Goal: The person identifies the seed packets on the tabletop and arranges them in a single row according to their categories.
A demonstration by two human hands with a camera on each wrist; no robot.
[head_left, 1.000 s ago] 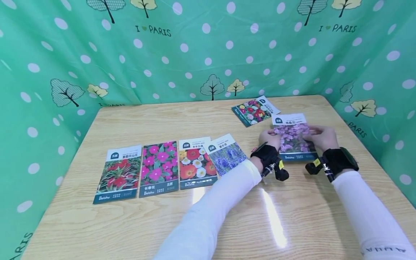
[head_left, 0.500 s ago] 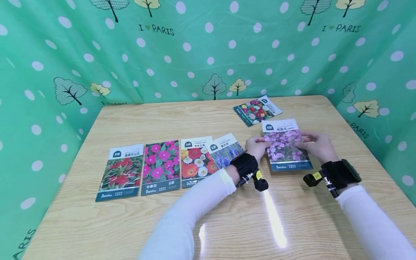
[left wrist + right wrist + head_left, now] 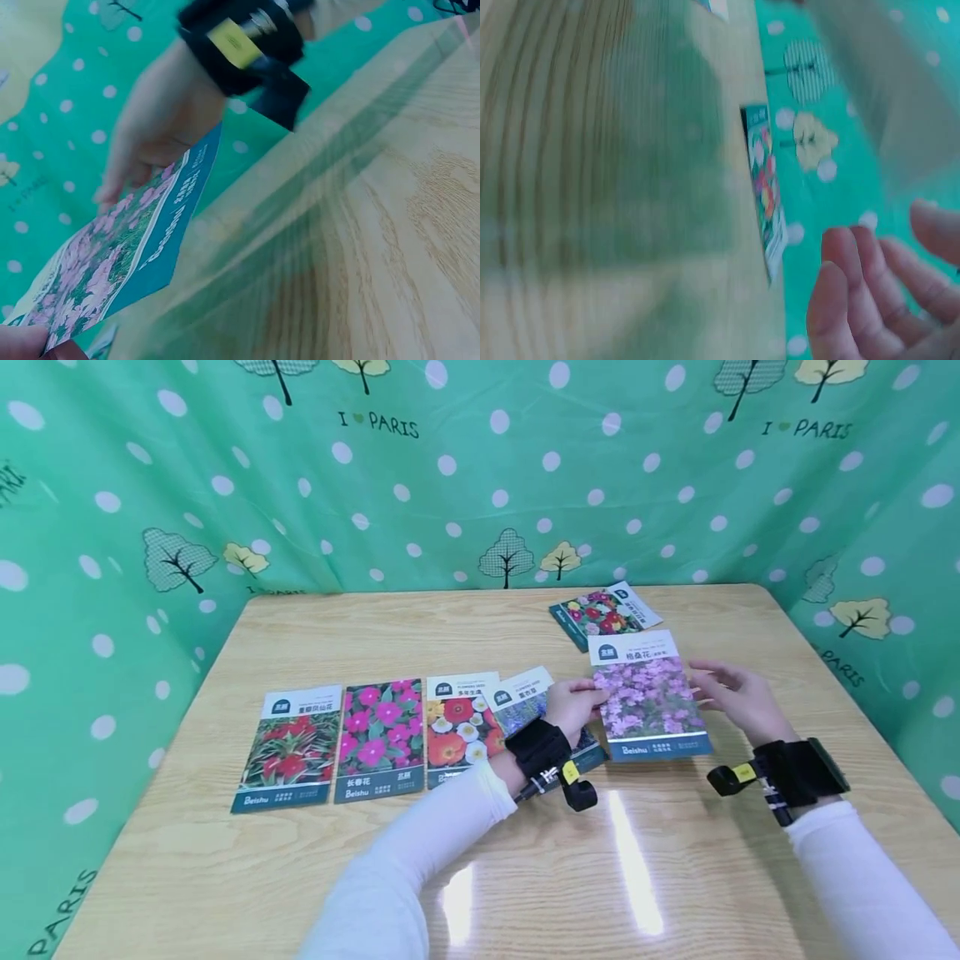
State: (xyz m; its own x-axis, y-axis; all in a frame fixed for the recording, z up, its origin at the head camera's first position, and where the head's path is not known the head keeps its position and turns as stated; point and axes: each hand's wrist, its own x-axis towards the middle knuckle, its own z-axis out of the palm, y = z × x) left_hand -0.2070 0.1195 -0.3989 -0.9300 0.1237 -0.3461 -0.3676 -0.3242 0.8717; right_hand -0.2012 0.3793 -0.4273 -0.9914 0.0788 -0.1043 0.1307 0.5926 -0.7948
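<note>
My left hand (image 3: 572,708) pinches the left edge of a seed packet (image 3: 651,697) with pink-purple flowers and a white top band. The packet is held up off the table, as the left wrist view shows. My right hand (image 3: 738,697) is just off the packet's right edge; in the right wrist view its fingers (image 3: 844,259) are spread with nothing between them. Partly beneath my left hand lies a lavender seed packet (image 3: 521,693), tilted and overlapping a packet of red, orange and white flowers (image 3: 457,735).
To the left, a magenta-flower packet (image 3: 381,727) and a red-flower packet (image 3: 292,747) lie side by side on the wooden table (image 3: 570,877). A mixed-flower packet (image 3: 603,614) lies askew at the back. A green dotted curtain (image 3: 420,518) stands behind the table.
The pink-purple flower packet has moved left and slightly nearer with my left hand. My right hand has let go of its right edge. The view has shifted slightly.
</note>
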